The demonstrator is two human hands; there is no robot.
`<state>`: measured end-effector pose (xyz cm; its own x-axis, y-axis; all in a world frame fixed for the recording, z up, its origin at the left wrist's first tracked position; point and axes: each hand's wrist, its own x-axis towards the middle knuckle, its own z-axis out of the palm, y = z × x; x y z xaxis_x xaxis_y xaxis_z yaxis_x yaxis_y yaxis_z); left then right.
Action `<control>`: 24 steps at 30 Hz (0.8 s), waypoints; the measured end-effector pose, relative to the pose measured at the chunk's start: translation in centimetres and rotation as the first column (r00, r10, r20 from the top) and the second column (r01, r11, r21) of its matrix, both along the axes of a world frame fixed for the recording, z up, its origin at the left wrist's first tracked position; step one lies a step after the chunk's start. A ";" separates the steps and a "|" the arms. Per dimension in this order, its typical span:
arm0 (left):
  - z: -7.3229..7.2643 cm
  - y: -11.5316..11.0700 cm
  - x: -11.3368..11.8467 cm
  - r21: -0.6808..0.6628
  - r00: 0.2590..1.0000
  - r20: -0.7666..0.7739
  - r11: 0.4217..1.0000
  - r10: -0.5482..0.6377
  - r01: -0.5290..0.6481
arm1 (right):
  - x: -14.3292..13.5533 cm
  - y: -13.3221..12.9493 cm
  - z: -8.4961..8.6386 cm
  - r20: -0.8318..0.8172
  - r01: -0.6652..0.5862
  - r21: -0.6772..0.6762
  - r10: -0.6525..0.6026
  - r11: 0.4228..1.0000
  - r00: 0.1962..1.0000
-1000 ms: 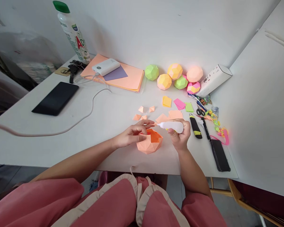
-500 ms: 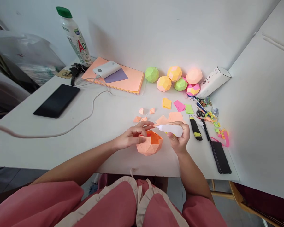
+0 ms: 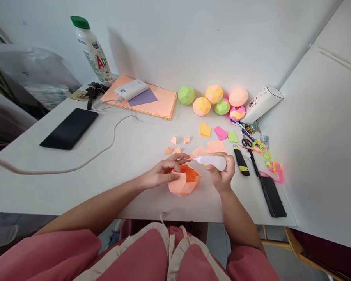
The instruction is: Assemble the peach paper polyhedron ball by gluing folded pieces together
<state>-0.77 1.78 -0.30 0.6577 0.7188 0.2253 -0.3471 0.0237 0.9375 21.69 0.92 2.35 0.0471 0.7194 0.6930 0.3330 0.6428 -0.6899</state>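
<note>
A hollow paper ball (image 3: 183,186) in pale orange, folded from triangular facets, rests near the table's front edge with its open top facing up. My left hand (image 3: 165,171) grips its left rim, thumb outside and some fingers at the opening. The index finger stretches over the opening toward a nozzle. In my right hand (image 3: 223,175) is a white glue bottle (image 3: 212,161), tipped sideways with its nozzle pointing left, close to my left fingertips. Whether a small paper piece lies at those fingertips, I cannot make out. Small folded orange pieces (image 3: 173,140) lie just beyond.
Orange (image 3: 216,146), yellow (image 3: 205,130), pink and green paper squares lie behind my hands. Finished paper balls (image 3: 186,95) line the wall. A box cutter (image 3: 241,160), scissors (image 3: 247,142) and a black case (image 3: 272,197) are at right. A tablet (image 3: 69,128), cable and power bank (image 3: 131,89) are left.
The whole scene sits slightly lower in the picture as the camera tilts. Both hands keep nearly the same pose, with the glue bottle's nozzle still near my left fingertips.
</note>
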 end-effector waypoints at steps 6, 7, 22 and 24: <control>-0.1 0.0 0.0 -0.006 1.000 -0.028 1.000 0.000 -0.001 | 0.0 -0.1 -0.1 -0.025 -0.045 0.004 0.045 0.999 0.999; -0.1 0.0 0.0 -0.002 1.000 -0.026 1.000 0.000 0.000 | 0.0 -0.1 -0.1 -0.018 -0.031 0.006 0.031 0.999 0.999; 0.0 -0.1 0.1 0.009 1.000 0.013 1.000 0.006 -0.006 | 0.1 0.1 0.2 0.023 0.042 0.013 -0.042 0.999 0.999; 0.0 -0.1 0.1 0.008 1.000 0.021 1.000 0.007 -0.007 | 0.2 0.1 0.3 0.029 0.048 0.009 -0.048 0.999 0.998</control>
